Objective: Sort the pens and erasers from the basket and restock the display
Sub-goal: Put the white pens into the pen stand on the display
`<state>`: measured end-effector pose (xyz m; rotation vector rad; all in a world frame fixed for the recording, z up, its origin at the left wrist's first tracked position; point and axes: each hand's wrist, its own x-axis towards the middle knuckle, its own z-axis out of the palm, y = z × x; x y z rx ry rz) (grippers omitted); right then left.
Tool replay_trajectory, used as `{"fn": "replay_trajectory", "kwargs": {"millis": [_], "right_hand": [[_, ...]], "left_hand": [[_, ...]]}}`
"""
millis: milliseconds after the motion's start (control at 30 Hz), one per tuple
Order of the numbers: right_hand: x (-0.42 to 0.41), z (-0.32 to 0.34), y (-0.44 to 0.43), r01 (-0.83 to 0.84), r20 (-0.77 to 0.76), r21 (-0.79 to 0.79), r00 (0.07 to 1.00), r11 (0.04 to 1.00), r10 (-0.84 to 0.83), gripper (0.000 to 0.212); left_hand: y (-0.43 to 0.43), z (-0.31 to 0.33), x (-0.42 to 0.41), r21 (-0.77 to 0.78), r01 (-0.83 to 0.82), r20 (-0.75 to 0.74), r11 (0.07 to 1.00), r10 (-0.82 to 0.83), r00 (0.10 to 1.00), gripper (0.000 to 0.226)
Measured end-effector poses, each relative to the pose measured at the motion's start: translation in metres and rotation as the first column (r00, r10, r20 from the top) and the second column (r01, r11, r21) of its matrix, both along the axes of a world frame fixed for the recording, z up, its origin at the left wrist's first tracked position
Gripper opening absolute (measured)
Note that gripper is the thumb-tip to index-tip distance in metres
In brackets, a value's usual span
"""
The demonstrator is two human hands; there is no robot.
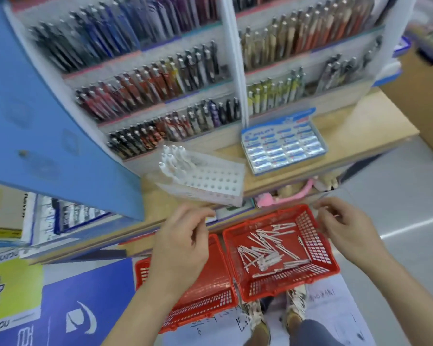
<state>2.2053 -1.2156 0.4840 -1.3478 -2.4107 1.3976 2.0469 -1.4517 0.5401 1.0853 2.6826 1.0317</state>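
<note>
Two red baskets stand on the floor. The right basket (320, 248) holds several thin white pens (263, 253). The left basket (210, 288) is largely covered by my left hand (183, 243), which hovers above it with loosely curled fingers and nothing visible in them. My right hand (345, 228) hangs over the right basket's far right corner with its fingers curled. Blur hides whether it pinches anything. On the wooden shelf a white pen rack (210, 181) with rows of holes has a few white pens at its left end. A blue box of erasers (283, 146) sits to its right.
Tiered pen displays (160, 78) fill the shelf behind the rack, with a blue side panel (48, 121) at left. Pink items (285, 196) lie under the shelf edge. My shoes (295, 305) and a blue poster (90, 305) are on the floor.
</note>
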Motion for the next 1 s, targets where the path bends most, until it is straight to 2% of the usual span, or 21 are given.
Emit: {"fn": "replay_trajectory", "kwargs": {"millis": [100, 267, 367, 467, 567, 667, 767, 867, 933, 1000], "right_hand": [[0.043, -0.027, 0.014, 0.014, 0.136, -0.061, 0.991, 0.998, -0.006, 0.025], [0.090, -0.104, 0.032, -0.043, 0.328, -0.111, 0.942, 0.993, 0.078, 0.021], [0.106, -0.185, 0.038, -0.129, 0.408, -0.133, 0.896, 0.983, 0.173, 0.015], [0.110, -0.277, 0.041, -0.229, 0.413, -0.145, 0.870, 0.963, 0.269, 0.019], [0.105, -0.376, 0.043, -0.384, 0.401, -0.089, 0.831, 0.919, 0.386, 0.020], [0.093, -0.476, 0.043, -0.529, 0.366, -0.063, 0.776, 0.846, 0.513, 0.024], [0.078, -0.568, 0.028, -0.624, 0.363, -0.058, 0.714, 0.779, 0.598, 0.030], [0.065, -0.643, 0.007, -0.773, 0.454, -0.081, 0.533, 0.629, 0.714, 0.043], [0.058, -0.682, -0.005, -0.871, 0.500, -0.075, 0.389, 0.485, 0.774, 0.050], [0.051, -0.710, -0.011, -0.924, 0.535, -0.035, 0.305, 0.381, 0.788, 0.057]], "left_hand": [[0.004, -0.061, 0.027, -0.154, 0.087, 0.162, 0.984, -0.061, 0.985, 0.026], [0.019, -0.181, 0.067, -0.407, 0.195, 0.367, 0.893, -0.035, 0.929, 0.025], [0.034, -0.266, 0.086, -0.506, 0.262, 0.424, 0.822, -0.028, 0.905, 0.025], [0.050, -0.364, 0.097, -0.563, 0.291, 0.443, 0.774, -0.014, 0.896, 0.024], [0.061, -0.469, 0.106, -0.640, 0.313, 0.449, 0.702, 0.012, 0.893, 0.022], [0.063, -0.569, 0.112, -0.700, 0.391, 0.431, 0.598, -0.083, 0.898, 0.023], [0.060, -0.650, 0.108, -0.755, 0.420, 0.405, 0.504, -0.146, 0.903, 0.035], [0.058, -0.719, 0.093, -0.756, 0.397, 0.392, 0.521, -0.126, 0.912, 0.051], [0.061, -0.751, 0.081, -0.762, 0.368, 0.365, 0.533, -0.117, 0.924, 0.062], [0.064, -0.774, 0.072, -0.785, 0.366, 0.327, 0.500, -0.167, 0.930, 0.063]]}}
